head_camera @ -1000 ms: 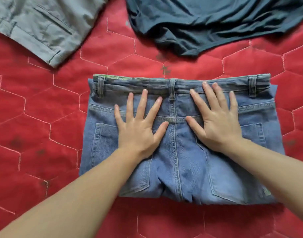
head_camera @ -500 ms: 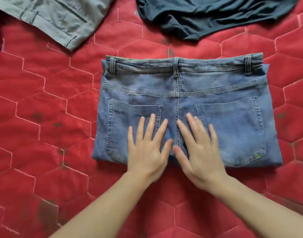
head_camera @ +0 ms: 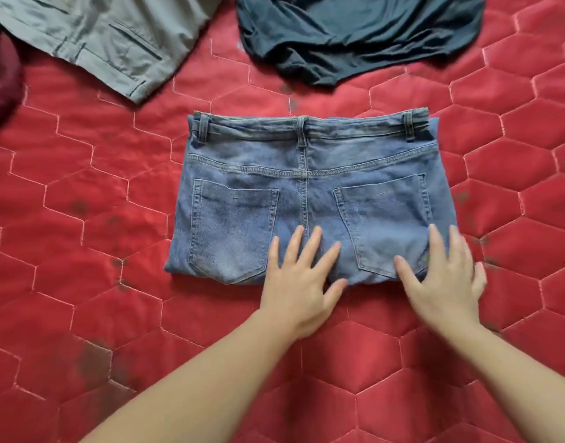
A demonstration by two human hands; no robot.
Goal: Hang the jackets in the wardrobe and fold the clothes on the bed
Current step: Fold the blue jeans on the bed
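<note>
The folded jeans [head_camera: 310, 199] are being pressed flat at their near edge on the red quilted bed [head_camera: 82, 219]. The left hand [head_camera: 302, 282] and right hand [head_camera: 444, 279] are both being kept spread, fingers straight, nothing being pinched. Farther off, grey trousers [head_camera: 108, 36] and a dark shirt [head_camera: 354, 36] are lying unfolded.

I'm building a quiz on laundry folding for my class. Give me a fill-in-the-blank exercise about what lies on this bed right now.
1. The folded blue denim jeans lie with their two back ____ facing up.
2. Both the left hand and the right hand rest with straight fingers on the jeans' ____ edge.
3. The quilted bedspread under the clothes is ____ in colour.
4. The crumpled dark teal garment lies beyond the jeans, to the ____ of the grey trousers.

Missing words: pockets; near; red; right
</note>
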